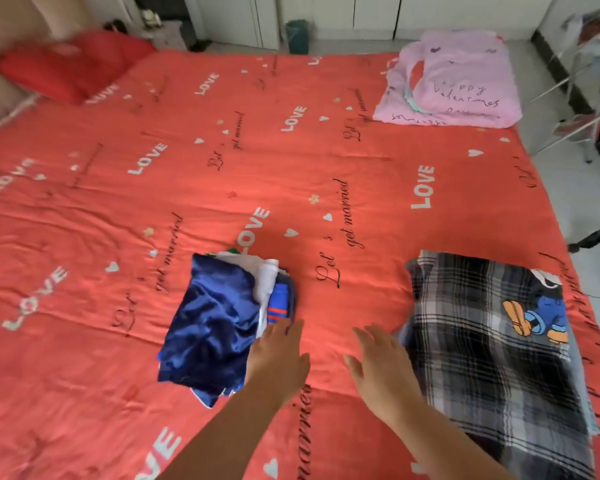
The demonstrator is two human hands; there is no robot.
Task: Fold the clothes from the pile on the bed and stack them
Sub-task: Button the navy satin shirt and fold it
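Red bedspread (378, 188) under left hand (278, 358) and right hand (381, 367), both flat, empty.

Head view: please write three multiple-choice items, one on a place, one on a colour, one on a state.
1. Where on the bed lies the pink cloth?
A. far right corner
B. near left corner
C. middle
2. What colour is the top garment of the stack?
A. green
B. dark blue
C. yellow
3. How are the left hand and right hand?
A. both open, holding nothing
B. both in fists
C. both gripping one garment
Key: 1 A, it lies at the far right edge; 2 B, shiny dark blue cloth covers the stack; 3 A, all fingers are straight.
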